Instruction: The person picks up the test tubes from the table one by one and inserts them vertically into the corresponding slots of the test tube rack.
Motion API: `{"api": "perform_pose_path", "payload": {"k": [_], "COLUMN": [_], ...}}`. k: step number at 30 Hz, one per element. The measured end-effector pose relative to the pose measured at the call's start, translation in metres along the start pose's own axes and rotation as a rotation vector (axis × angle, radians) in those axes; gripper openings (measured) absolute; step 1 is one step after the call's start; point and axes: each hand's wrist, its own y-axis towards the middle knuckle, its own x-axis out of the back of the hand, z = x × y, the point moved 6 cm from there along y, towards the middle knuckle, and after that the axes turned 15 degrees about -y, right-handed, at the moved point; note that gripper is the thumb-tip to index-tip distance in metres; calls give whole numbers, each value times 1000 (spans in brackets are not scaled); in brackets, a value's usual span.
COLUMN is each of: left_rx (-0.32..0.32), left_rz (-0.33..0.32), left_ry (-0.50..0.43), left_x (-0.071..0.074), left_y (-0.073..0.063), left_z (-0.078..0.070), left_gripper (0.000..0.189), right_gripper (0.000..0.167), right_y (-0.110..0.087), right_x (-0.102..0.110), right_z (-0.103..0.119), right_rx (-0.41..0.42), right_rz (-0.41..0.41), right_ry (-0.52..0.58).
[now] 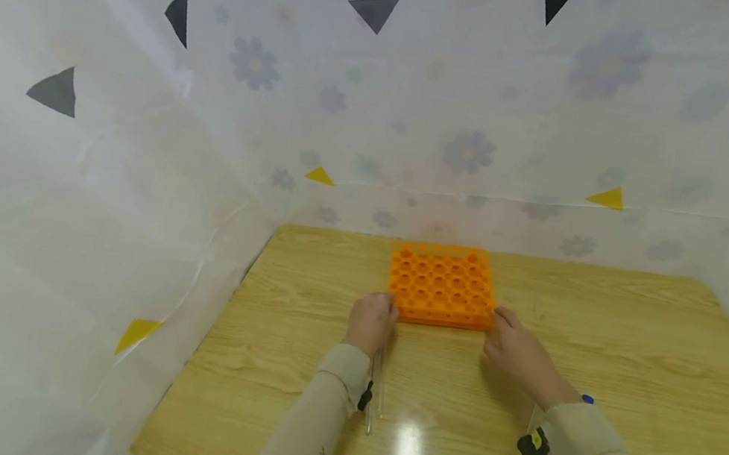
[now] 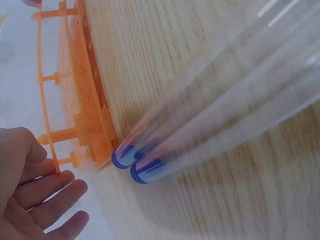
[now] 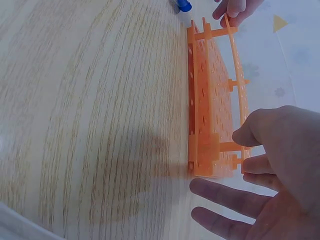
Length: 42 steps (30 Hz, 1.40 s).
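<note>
I see both arms (image 1: 312, 417) stretched forward. Left hand (image 1: 370, 323) pinches rack (image 1: 442, 285) at near-left corner; right hand (image 1: 519, 354) pinches near-right, lower fingers (image 3: 227, 197) spread. Rack on desk (image 1: 305, 273), between hands.

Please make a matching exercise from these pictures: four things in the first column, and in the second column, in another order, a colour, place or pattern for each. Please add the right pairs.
Things
1. Rack
2. Tube caps
3. Table
4. Right hand

Descriptions
A. Blue
B. At the rack's right end in the head view
C. Wood-grain pattern
D. Orange

Right pairs: 1-D, 2-A, 3-C, 4-B
</note>
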Motion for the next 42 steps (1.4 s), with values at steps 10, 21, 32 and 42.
{"api": "perform_pose_path", "payload": {"k": [10, 21, 32, 42], "left_rx": [-104, -200, -310, -400], "left_rz": [-43, -54, -48, -106], "left_ry": [66, 87, 165, 89], "left_x": [-3, -7, -5, -1], "left_y": [-2, -13, -28, -46], "left_z": [-14, -29, -39, -46], "left_gripper": [31, 30, 37, 35], "right_gripper": [52, 51, 51, 51], "right_y": [-17, -36, -62, -85], "right_x": [5, 6, 10, 8], "right_z": [-4, -10, -7, 1], "right_rx": [10, -5, -43, -77], "right_rz": [-92, -112, -151, -209], "right_ry": [-62, -103, -95, -114]}}
